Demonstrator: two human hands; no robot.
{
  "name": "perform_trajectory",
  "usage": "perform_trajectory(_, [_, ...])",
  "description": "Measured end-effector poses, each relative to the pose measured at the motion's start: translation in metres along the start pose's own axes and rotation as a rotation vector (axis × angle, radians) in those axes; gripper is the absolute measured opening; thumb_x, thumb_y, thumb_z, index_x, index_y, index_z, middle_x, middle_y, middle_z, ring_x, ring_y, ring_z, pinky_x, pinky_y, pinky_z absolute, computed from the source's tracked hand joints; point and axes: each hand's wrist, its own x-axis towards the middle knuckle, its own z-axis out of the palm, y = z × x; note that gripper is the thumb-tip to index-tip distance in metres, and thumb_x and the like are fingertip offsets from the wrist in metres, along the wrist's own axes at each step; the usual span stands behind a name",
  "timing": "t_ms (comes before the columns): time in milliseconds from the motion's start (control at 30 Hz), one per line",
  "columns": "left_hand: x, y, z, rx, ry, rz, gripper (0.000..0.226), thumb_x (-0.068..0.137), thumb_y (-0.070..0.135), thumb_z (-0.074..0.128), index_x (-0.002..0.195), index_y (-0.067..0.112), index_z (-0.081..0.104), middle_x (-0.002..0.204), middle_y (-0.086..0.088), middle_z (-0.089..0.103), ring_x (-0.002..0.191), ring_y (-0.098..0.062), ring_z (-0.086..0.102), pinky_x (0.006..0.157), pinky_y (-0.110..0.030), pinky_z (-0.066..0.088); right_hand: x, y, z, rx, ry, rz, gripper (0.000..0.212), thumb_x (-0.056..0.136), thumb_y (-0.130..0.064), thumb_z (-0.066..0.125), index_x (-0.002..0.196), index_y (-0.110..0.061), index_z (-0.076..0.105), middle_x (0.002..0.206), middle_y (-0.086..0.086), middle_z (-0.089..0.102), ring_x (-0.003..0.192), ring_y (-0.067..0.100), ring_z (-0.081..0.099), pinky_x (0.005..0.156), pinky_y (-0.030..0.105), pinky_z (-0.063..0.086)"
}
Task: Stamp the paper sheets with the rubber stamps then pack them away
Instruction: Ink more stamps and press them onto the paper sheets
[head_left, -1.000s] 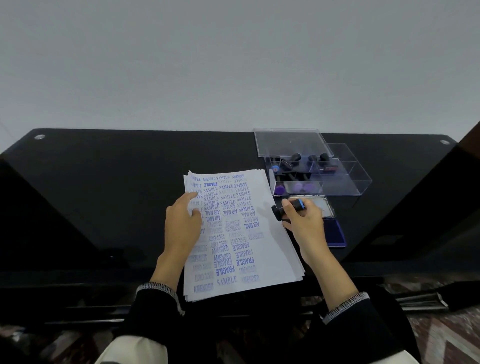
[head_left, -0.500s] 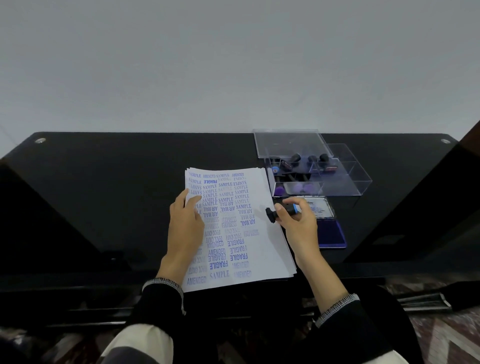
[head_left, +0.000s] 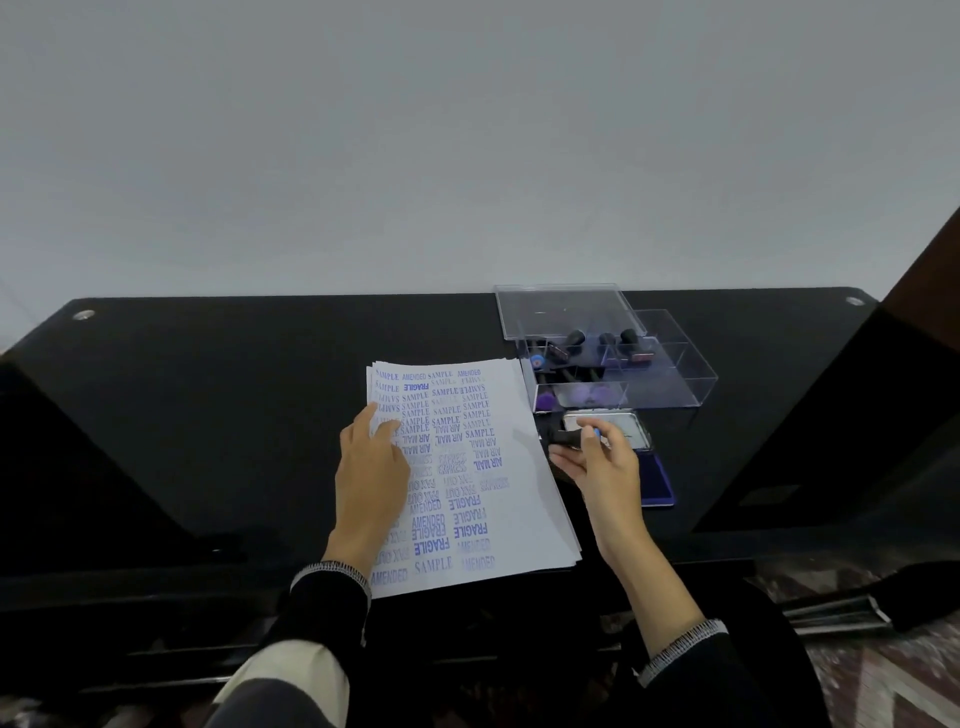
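The paper stack (head_left: 467, 467) lies at centre of the black table (head_left: 208, 415). The left hand (head_left: 371, 467) is laid flat on its left part, fingers straight. The rubber stamp (head_left: 569, 438) is pinched by the right hand (head_left: 602, 467) just beside the stack's right edge, approx. over the ink pad (head_left: 657, 480). The stamp's face is hidden; other stamps in the clear box (head_left: 670, 374) are hard to make out.

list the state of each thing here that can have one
paper stack: flat on the table, top sheet covered in stamp marks
left hand: open, resting on the stack
right hand: pinching a stamp
stamp: held on its side, over the ink pad's near-left corner
ink pad: open, lid flipped back
box: open, other stamps inside
box lid: off, lying behind the box
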Motion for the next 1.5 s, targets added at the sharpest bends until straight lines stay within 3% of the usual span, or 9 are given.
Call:
perform_trajectory(167, [0.000, 0.000, 0.000, -0.003, 0.012, 0.007, 0.036, 0.096, 0.006, 0.044, 0.130, 0.007, 0.057, 0.151, -0.002, 0.032, 0.136, -0.019, 0.028, 0.097, -0.035, 0.043, 0.023, -0.022, 0.003, -0.015, 0.024, -0.166, 0.011, 0.097, -0.012, 0.050, 0.104, -0.007, 0.056, 0.104, 0.015, 0.063, 0.086, 0.016, 0.069, 0.078, 0.021, 0.056])
perform_trajectory(367, [0.000, 0.000, 0.000, 0.000, 0.023, 0.010, 0.036, 0.095, 0.007, 0.044, 0.129, 0.008, 0.057, 0.150, -0.002, 0.034, 0.134, -0.018, 0.031, 0.093, -0.032, 0.045, 0.075, -0.045, 0.004, -0.092, 0.065, -0.241, 0.009, 0.092, -0.014, 0.060, 0.100, -0.017, 0.063, 0.097, 0.007, 0.068, 0.094, 0.018, 0.068, 0.086, 0.030, 0.055])
perform_trajectory(500, [0.001, 0.000, 0.001, 0.009, 0.036, 0.007, 0.035, 0.096, 0.009, 0.045, 0.129, 0.008, 0.057, 0.149, -0.002, 0.036, 0.133, -0.018, 0.031, 0.091, -0.031, 0.047, 0.111, -0.048, 0.004, -0.236, 0.113, -0.240, 0.010, 0.090, -0.017, 0.062, 0.098, -0.023, 0.063, 0.101, 0.006, 0.069, 0.096, 0.018, 0.066, 0.091, 0.035, 0.053])
perform_trajectory(767, [0.004, -0.001, 0.004, 0.040, 0.045, 0.004, 0.035, 0.095, 0.010, 0.047, 0.128, 0.011, 0.058, 0.147, -0.001, 0.038, 0.130, -0.017, 0.035, 0.083, -0.025, 0.048, 0.165, -0.053, 0.019, -0.561, 0.121, -0.266, 0.022, 0.092, -0.017, 0.058, 0.112, -0.006, 0.062, 0.107, 0.012, 0.066, 0.099, 0.024, 0.063, 0.081, 0.029, 0.049])
perform_trajectory(900, [0.004, -0.002, 0.006, 0.046, 0.052, -0.002, 0.035, 0.094, 0.009, 0.047, 0.127, 0.012, 0.058, 0.146, 0.000, 0.039, 0.129, -0.017, 0.035, 0.084, -0.028, 0.050, 0.177, -0.056, 0.024, -0.663, 0.110, -0.270, 0.023, 0.090, -0.023, 0.063, 0.105, -0.005, 0.065, 0.103, 0.011, 0.068, 0.099, 0.021, 0.060, 0.076, 0.020, 0.037])
perform_trajectory(1100, [0.006, -0.004, 0.009, 0.053, 0.056, -0.007, 0.035, 0.094, 0.011, 0.048, 0.128, 0.012, 0.058, 0.145, 0.000, 0.040, 0.128, -0.016, 0.036, 0.083, -0.028, 0.051, 0.195, -0.051, 0.029, -0.811, 0.025, -0.272, 0.025, 0.093, -0.030, 0.058, 0.095, -0.006, 0.062, 0.099, 0.014, 0.064, 0.103, 0.029, 0.054, 0.078, 0.029, 0.037])
perform_trajectory(1267, [0.007, -0.004, 0.009, 0.060, 0.050, -0.021, 0.034, 0.094, 0.011, 0.049, 0.127, 0.013, 0.058, 0.145, 0.001, 0.040, 0.128, -0.016, 0.036, 0.083, -0.028, 0.051, 0.201, -0.046, 0.032, -0.899, 0.050, -0.235, 0.032, 0.096, -0.031, 0.052, 0.101, -0.001, 0.062, 0.103, 0.018, 0.063, 0.084, 0.020, 0.048, 0.070, 0.025, 0.033])
perform_trajectory(1500, [0.007, -0.004, 0.010, 0.065, 0.050, -0.018, 0.035, 0.095, 0.012, 0.048, 0.128, 0.013, 0.058, 0.146, 0.000, 0.040, 0.129, -0.017, 0.035, 0.085, -0.030, 0.052, 0.199, -0.043, 0.029, -0.974, 0.111, -0.228, 0.032, 0.097, -0.031, 0.050, 0.107, -0.003, 0.060, 0.111, 0.017, 0.059, 0.085, 0.019, 0.042, 0.071, 0.028, 0.034])
